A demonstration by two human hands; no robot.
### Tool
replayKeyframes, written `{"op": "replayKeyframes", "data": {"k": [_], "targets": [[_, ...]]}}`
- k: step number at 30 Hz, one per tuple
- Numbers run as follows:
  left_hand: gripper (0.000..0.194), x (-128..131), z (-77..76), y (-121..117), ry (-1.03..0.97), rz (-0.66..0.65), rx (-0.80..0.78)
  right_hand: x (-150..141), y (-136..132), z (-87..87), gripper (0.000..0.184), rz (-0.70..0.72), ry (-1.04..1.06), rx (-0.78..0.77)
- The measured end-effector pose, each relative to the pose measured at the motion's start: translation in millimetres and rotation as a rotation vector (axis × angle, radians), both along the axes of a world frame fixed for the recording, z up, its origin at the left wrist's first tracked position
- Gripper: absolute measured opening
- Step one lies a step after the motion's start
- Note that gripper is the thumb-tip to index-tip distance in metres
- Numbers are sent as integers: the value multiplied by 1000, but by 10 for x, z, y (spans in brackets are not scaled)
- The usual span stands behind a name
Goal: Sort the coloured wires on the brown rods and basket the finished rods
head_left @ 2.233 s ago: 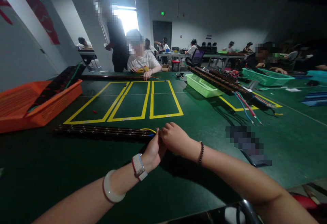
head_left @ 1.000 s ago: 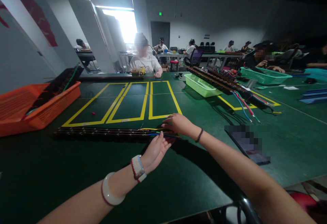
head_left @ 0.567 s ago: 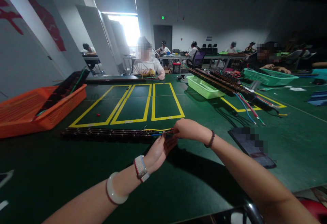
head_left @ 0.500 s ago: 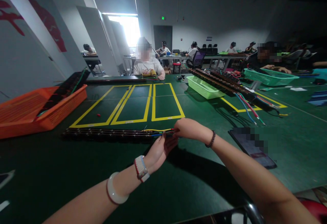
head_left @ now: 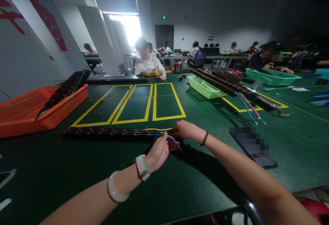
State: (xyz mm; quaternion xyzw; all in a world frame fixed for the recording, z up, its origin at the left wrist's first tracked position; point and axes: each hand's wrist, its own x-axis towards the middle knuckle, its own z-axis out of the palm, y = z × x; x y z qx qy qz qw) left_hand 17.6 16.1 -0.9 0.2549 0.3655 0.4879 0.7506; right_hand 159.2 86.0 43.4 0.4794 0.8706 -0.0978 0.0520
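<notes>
Where blue wire (head_left: 172, 141) runs, left hand (head_left: 159, 151): fingers grip it.
Right hand (head_left: 187, 130): fingers closed, apparently on yellow wire (head_left: 161, 129).
Wires (head_left: 158, 135): sorting seems in hand; next needs steady hold.

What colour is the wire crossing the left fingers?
Blue; that wire shows in the head view.

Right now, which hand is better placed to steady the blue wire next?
Probably the left hand: the blue wire runs by its thumb and across its fingers, tip sticking out past them. The right hand sits where the yellow wire's visible stretch ends, its fingertips hidden.
</notes>
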Motion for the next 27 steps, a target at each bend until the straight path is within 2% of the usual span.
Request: {"op": "replayKeyframes", "data": {"k": [3,6,9,11,15,20,22,27], "targets": [[28,-6,-10,6,-9,-12,-1,21,4,46,22,29,-4,7],[24,-9,-16,12,-26,-21,-5,45,-63,219,31,34,10,27],[23,-13,-39,23,-68,-27,9,40,-220,418,40,37,42,103],[21,-16,-58,30,-99,-32,8,19,-347,489,42,73,29,124],[23,-14,-79,37,-129,-22,20,-38,-523,430,34,172,-46,126],[26,-11,-68,32,-125,-13,7,-64,-519,345,21,204,-77,180],[28,-16,-56,17,-79,-71,39,-52,-485,367,20,220,-84,197],[40,-10,-27,-52,36,-310,146,-7,-405,393,26,264,-93,189]]}}
